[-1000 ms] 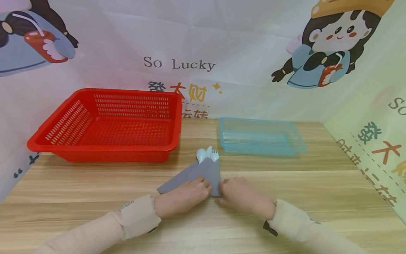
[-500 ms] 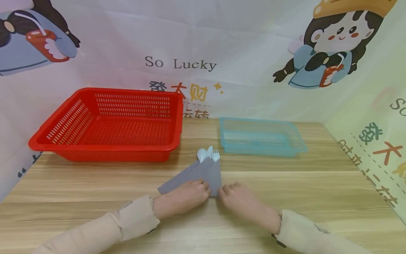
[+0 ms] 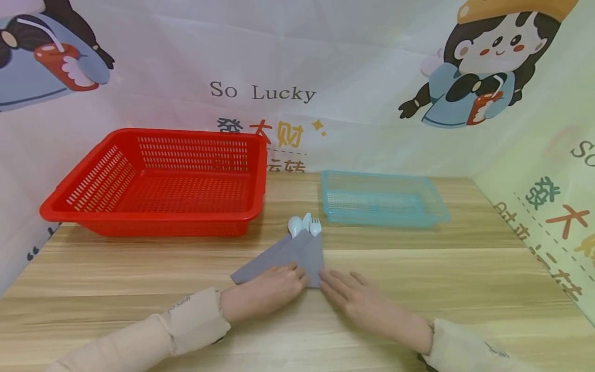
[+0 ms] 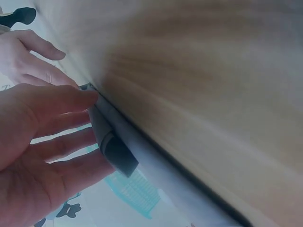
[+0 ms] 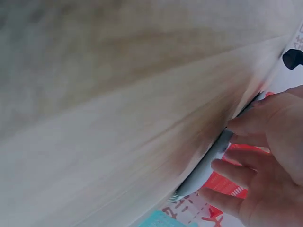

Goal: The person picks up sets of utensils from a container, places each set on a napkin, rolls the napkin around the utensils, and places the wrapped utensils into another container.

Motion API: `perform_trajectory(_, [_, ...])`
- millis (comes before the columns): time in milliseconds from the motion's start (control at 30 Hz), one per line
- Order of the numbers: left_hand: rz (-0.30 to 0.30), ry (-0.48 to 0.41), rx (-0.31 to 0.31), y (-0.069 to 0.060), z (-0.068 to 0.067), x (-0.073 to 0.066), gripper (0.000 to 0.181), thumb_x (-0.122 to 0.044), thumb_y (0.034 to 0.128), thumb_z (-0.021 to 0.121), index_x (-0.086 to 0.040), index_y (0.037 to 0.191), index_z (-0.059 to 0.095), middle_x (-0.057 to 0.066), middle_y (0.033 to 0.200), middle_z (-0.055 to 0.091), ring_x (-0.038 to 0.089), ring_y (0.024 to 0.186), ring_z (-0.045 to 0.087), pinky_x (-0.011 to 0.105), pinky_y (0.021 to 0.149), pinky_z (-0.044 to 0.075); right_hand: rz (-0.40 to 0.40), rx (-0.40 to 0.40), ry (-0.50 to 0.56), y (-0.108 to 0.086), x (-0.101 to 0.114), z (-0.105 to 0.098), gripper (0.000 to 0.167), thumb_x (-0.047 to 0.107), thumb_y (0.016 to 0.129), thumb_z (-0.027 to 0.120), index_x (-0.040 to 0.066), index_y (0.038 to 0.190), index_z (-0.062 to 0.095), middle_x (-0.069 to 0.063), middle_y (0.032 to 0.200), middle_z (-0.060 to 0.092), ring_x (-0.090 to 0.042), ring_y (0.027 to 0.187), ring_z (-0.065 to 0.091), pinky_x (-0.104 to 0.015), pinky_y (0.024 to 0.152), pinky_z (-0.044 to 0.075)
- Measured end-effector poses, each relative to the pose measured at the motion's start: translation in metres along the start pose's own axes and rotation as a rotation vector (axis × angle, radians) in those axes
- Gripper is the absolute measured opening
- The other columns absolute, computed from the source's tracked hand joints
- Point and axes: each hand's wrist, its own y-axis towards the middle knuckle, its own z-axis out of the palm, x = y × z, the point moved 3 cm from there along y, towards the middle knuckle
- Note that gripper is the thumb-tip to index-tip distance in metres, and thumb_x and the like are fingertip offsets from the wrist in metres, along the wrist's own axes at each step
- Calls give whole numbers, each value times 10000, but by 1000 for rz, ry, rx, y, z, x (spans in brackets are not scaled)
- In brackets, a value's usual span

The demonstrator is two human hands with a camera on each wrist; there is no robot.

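A grey napkin (image 3: 299,253), folded to a point at the top, lies on the table. From its upper end stick out the heads of a light-blue plastic spoon (image 3: 295,226) and fork (image 3: 315,227), with the tip of a knife (image 3: 307,221) between them. My left hand (image 3: 271,289) holds the napkin's lower part with bent fingers. In the left wrist view, thumb and fingers of that hand (image 4: 52,137) meet a folded layer of the napkin (image 4: 118,153). My right hand (image 3: 362,299) touches the lower right edge with straightened fingers. The cutlery's lower ends are hidden.
A large red basket (image 3: 172,217) stands at the back left of the wooden table (image 3: 139,263). A smaller light-blue basket (image 3: 381,219) stands at the back right. A printed cloth (image 3: 353,77) hangs behind and at the sides.
My right hand has shifted slightly right and toward me, and its bent fingers have straightened at the napkin's edge. The left hand, napkin and cutlery stay nearly in place.
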Motion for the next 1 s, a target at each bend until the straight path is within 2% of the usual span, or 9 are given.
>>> perform_trajectory(267, [-16, -13, 33, -2, 0, -3, 171, -97, 829, 566, -34, 959, 658, 42, 849, 565, 149, 785, 534, 207, 595, 489, -24, 86, -22, -5, 0, -2, 429, 123, 864, 473, 48, 1286, 457, -107, 1376, 374, -231, 1243, 378, -441, 928, 391])
perform_trajectory(400, [-45, -54, 81, -6, -1, -5, 234, -99, 847, 540, 2, 1034, 638, 101, 1014, 603, 205, 952, 562, 248, 658, 517, -12, 105, 40, -3, 0, -3, 439, 108, 866, 471, 31, 1297, 436, -122, 1384, 356, -237, 1254, 361, -447, 934, 382])
perform_trajectory(500, [-68, -91, 131, -9, 0, -7, 288, -98, 872, 505, 22, 1119, 593, 141, 1163, 568, 254, 1084, 529, 296, 723, 517, 0, 95, 106, 3, -2, -4, 440, 90, 872, 451, 5, 1302, 417, -142, 1381, 353, -244, 1259, 353, -446, 942, 374])
perform_trajectory(600, [-89, -125, 168, -11, 2, -7, 311, -96, 890, 479, 27, 1163, 561, 152, 1219, 533, 273, 1134, 496, 323, 746, 512, -1, 95, 149, 10, -4, -4, 434, 103, 895, 419, -3, 1315, 394, -136, 1387, 346, -235, 1270, 336, -435, 964, 353])
perform_trajectory(833, [-87, -135, 162, -14, 3, -7, 327, -105, 886, 486, 30, 1178, 547, 162, 1235, 516, 286, 1149, 482, 311, 762, 504, -31, 186, 186, 25, -4, -2, 504, 288, 949, 369, 17, 1368, 300, -98, 1437, 254, -204, 1317, 239, -402, 1033, 263])
perform_trajectory(1000, [-46, -86, 124, -16, 2, -7, 328, -101, 876, 501, 34, 1170, 552, 156, 1220, 529, 270, 1136, 496, 278, 820, 476, -15, 238, 214, 30, -3, 1, 526, 325, 960, 323, 24, 1386, 254, -90, 1456, 198, -199, 1334, 188, -400, 1051, 225])
